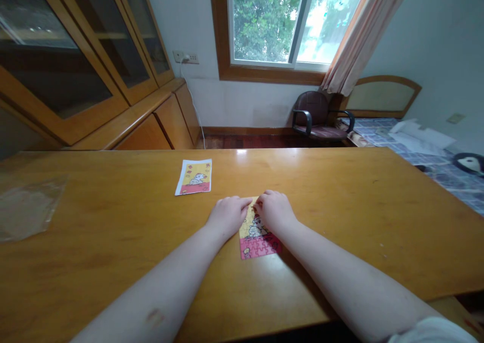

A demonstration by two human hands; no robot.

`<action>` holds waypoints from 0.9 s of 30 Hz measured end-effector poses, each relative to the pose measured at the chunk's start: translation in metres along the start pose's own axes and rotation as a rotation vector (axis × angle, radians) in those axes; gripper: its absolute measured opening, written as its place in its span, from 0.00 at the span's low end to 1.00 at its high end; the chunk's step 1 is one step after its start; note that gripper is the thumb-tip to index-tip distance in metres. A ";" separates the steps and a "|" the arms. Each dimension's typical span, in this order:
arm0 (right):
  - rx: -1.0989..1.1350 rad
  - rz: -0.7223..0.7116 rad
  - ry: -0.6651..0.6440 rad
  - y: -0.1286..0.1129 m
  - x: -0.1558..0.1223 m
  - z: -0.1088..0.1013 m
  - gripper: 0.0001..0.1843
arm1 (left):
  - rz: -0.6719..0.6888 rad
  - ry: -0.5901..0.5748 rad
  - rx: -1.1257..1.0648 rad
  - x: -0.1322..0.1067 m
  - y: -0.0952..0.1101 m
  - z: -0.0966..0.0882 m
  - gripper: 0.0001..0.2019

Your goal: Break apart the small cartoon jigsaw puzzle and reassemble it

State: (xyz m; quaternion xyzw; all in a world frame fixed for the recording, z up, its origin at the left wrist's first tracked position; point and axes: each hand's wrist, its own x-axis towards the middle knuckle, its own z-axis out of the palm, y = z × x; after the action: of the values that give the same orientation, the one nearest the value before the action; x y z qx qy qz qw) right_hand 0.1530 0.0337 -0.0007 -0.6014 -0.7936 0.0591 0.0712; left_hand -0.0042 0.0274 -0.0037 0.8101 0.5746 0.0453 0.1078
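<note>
A small yellow and pink jigsaw puzzle [257,237] lies flat on the wooden table [340,202], near its middle. My left hand [228,214] rests on the puzzle's upper left edge, fingers curled and pressed down at the top. My right hand [275,211] covers the upper right part, fingers curled on the top edge too. The fingertips of both hands nearly meet over the puzzle's top. What lies under the fingertips is hidden. A picture card [194,176] with the same yellow and pink design lies further back, to the left of my hands.
A clear plastic bag [28,207] lies at the table's left end. Wooden cabinets with glass doors [75,65] line the left wall. Beyond the table stand a dark armchair [317,116] under the window and a bed [423,146] at the right.
</note>
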 end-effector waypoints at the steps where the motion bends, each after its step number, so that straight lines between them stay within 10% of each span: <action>1: 0.006 0.012 -0.008 0.000 0.001 0.000 0.11 | 0.011 -0.003 0.020 -0.001 0.001 -0.001 0.17; 27: 0.174 0.019 0.027 0.003 0.006 0.010 0.08 | -0.061 -0.001 -0.070 0.002 -0.001 0.003 0.18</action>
State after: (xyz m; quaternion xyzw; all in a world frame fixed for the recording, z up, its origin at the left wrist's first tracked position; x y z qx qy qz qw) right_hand 0.1528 0.0405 -0.0105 -0.6014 -0.7785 0.1204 0.1331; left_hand -0.0039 0.0298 -0.0065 0.7880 0.5970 0.0618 0.1374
